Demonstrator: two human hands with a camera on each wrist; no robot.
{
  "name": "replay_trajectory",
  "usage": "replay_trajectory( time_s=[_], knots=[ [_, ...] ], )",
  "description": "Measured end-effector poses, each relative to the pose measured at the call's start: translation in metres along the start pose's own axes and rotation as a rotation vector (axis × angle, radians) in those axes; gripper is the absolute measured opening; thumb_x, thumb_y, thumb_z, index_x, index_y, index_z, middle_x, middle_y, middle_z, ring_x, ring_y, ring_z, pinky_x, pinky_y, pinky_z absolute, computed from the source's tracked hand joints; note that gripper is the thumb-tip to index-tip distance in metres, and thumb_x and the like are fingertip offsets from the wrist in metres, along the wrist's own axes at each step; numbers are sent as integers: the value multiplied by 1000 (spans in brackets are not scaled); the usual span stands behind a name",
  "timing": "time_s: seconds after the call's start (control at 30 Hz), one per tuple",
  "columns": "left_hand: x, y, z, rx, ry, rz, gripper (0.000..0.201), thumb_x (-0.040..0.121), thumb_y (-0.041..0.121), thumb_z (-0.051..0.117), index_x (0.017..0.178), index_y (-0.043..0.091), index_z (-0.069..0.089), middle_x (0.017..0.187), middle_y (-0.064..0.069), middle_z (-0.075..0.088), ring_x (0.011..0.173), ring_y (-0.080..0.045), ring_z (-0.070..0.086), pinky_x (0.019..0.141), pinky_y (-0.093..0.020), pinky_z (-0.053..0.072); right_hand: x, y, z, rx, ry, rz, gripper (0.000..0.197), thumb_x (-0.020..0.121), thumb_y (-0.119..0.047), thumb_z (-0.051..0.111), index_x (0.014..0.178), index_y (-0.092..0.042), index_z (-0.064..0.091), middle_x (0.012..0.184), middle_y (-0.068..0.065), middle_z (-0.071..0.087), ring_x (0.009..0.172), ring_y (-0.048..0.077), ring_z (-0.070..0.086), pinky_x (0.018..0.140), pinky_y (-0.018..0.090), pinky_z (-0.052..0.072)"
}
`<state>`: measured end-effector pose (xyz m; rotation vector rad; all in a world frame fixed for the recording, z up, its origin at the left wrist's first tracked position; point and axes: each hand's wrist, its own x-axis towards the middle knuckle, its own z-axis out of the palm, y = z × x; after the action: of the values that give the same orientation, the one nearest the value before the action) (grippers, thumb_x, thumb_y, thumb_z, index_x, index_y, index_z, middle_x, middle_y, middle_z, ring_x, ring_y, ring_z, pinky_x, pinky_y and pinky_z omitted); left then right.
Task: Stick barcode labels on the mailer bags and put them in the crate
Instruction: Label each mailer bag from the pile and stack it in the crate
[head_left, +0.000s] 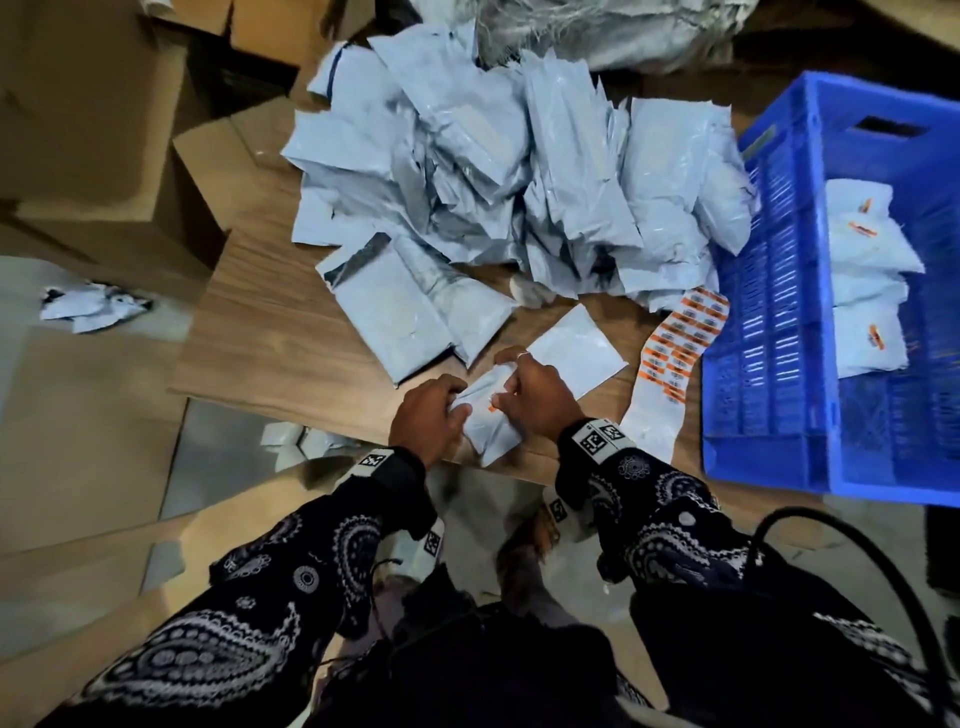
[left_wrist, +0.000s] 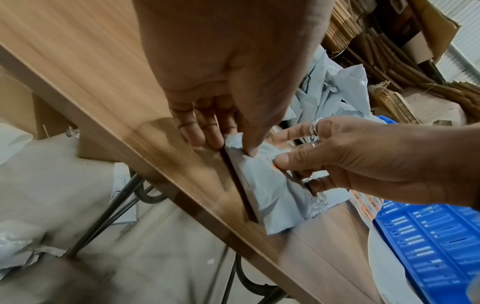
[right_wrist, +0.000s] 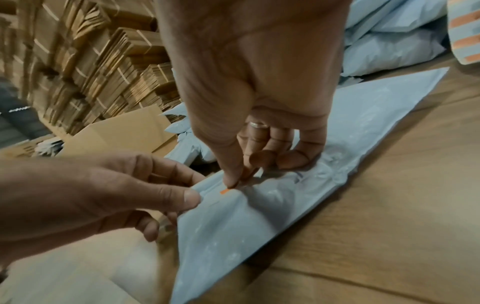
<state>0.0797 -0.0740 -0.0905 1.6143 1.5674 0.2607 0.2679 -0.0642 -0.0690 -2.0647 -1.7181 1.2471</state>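
A small grey mailer bag (head_left: 485, 421) lies at the near edge of the wooden table (head_left: 291, 332). My left hand (head_left: 457, 408) pinches its left end between thumb and fingers (left_wrist: 207, 139). My right hand (head_left: 501, 392) pinches a barcode label (right_wrist: 224, 191) with an orange edge between thumb and forefinger, against the top of the mailer bag (right_wrist: 259, 216). Its other fingers are curled and rest on the bag. The blue crate (head_left: 779, 312) stands at the right with several labelled bags (head_left: 867, 260) in it.
A big pile of grey mailer bags (head_left: 493, 182) fills the table's far half. One flat bag (head_left: 576, 353) lies just beyond my right hand. A strip of orange barcode labels (head_left: 675, 353) runs beside the crate. Cardboard boxes (head_left: 104, 156) stand at the left.
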Motion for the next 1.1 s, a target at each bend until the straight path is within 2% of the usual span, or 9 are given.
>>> replay_trajectory(
  time_s=[0.13,0.3,0.4,0.63,0.77,0.83,0.9,1.03,1.1],
  knots=[
    [0,3,1,-45,-4,-26,30,86,26,73,113,15,71,105,-6,73,101,-26,65,86,-33,48,-1,-4,5,-149,-9,-7,47,88,-21,66,133,-19,51,96,0,60,106,28,58,85,37,45],
    [2,13,3,-27,-22,-79,48,75,64,57,91,21,70,91,-2,74,90,-24,65,74,-33,48,0,0,9,-134,14,-1,56,84,-22,72,135,-18,50,125,10,54,119,29,51,97,39,43],
    [7,18,5,24,-36,-139,59,66,81,51,84,26,64,93,-2,73,91,-26,64,77,-37,52,1,3,7,-102,34,-5,54,84,-22,75,133,-18,52,125,10,51,119,29,51,98,37,41],
    [13,17,6,55,-38,-171,39,70,58,50,85,26,65,97,-1,71,97,-28,65,83,-40,53,0,9,1,-91,49,-37,19,91,-7,60,108,-15,56,113,17,52,115,36,50,94,34,37],
    [11,21,8,75,-50,-170,58,65,81,51,83,27,61,95,1,71,92,-25,63,82,-41,54,0,14,-1,-36,38,-34,28,89,-14,71,114,-17,59,105,7,46,110,28,50,91,29,36],
    [10,22,7,99,-55,-161,49,67,72,52,86,28,61,99,-1,71,97,-28,63,84,-41,53,0,14,1,-42,32,-29,28,89,-10,66,116,-16,59,109,9,48,113,28,49,95,30,36],
    [11,22,7,105,-56,-158,39,68,61,50,86,28,61,100,-2,70,100,-30,63,84,-42,53,2,15,1,-59,34,-40,22,90,-4,59,97,-23,51,117,16,55,116,31,49,96,31,35],
    [11,21,8,108,-52,-163,49,68,73,51,82,26,60,94,1,68,94,-26,62,82,-41,53,2,18,-1,-59,24,-62,23,87,-5,64,98,-24,55,120,15,57,112,30,50,89,25,35],
    [12,21,9,137,-64,-148,42,77,63,62,91,23,64,101,-2,68,99,-29,61,86,-42,52,1,18,-1,-52,37,-91,33,85,2,55,93,-30,53,122,18,57,115,32,49,93,28,36]
  ],
)
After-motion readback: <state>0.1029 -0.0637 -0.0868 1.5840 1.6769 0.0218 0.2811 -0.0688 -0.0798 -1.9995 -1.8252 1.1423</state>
